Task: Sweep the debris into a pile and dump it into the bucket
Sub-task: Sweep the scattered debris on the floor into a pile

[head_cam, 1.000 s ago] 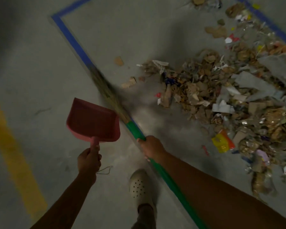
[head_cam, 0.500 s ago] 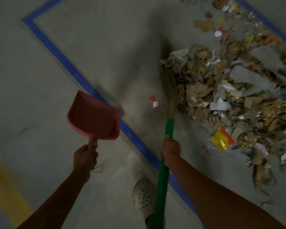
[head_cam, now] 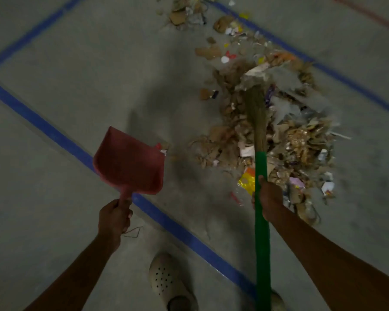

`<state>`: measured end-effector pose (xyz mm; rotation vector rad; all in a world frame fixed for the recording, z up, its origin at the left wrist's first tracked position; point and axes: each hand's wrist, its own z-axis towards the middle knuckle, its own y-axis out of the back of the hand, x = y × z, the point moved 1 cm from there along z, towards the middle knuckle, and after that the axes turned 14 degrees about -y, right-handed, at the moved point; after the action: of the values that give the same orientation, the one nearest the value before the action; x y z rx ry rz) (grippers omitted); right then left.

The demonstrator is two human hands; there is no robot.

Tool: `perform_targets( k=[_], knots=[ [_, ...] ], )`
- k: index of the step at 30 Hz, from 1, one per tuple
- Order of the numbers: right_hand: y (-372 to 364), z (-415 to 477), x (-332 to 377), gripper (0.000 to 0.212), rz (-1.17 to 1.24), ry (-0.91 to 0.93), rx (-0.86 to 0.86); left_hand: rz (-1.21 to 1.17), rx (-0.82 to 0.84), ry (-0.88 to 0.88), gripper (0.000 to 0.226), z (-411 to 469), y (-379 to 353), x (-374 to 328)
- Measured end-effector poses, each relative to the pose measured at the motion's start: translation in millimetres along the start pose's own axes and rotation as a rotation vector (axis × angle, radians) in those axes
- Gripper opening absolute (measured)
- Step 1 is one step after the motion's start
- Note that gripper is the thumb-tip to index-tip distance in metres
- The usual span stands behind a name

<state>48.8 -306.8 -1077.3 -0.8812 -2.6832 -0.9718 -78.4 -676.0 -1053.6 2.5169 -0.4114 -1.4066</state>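
Green-handled straw broom point(head_cam: 259, 167): right hand point(head_cam: 268, 198) fingers curling round handle, bristles lying in cardboard-and-paper debris pile point(head_cam: 285, 135). Red plastic dustpan point(head_cam: 129, 162): left hand point(head_cam: 114, 218) gripping its handle, hovering beside pile.

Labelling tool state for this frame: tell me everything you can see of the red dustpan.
The red dustpan looks like matte plastic: a wide shallow scoop with raised side walls and a short handle at its near end. Nothing shows inside it. The left hand grips the handle and seems to hold it off the floor, mouth pointing away from the person. It hangs over the blue tape line, left of the debris pile; only the hand touches it.
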Motion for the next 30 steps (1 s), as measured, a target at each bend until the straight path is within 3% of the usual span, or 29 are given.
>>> perform_targets(
  k=[5, 11, 22, 25, 30],
  knots=[
    [53.0, -14.1, -7.2, 0.044, -0.009, 0.075, -0.044, -0.048, 0.012, -0.036, 0.027, -33.6, -43.0, -13.8],
    [87.4, -53.6, -48.2, 0.039, -0.278, 0.27, 0.053, -0.02, -0.079, 0.009, 0.036, -75.3, -71.4, -14.8],
    [-3.2, -60.5, -116.7, 0.038, -0.721, 0.264, 0.445, 0.065, -0.219, 0.061, 0.031, -89.2, -28.9, 33.2],
    [-19.9, -35.3, -122.4, 0.04, -0.787, 0.197, 0.436, 0.079, -0.22, 0.069, 0.029, -79.2, -19.8, 47.2],
    [-18.1, 29.8, -112.0, 0.042, -0.698, 0.216, 0.266, 0.094, -0.167, 0.055, 0.022, -57.9, -35.5, 67.6]
  ],
)
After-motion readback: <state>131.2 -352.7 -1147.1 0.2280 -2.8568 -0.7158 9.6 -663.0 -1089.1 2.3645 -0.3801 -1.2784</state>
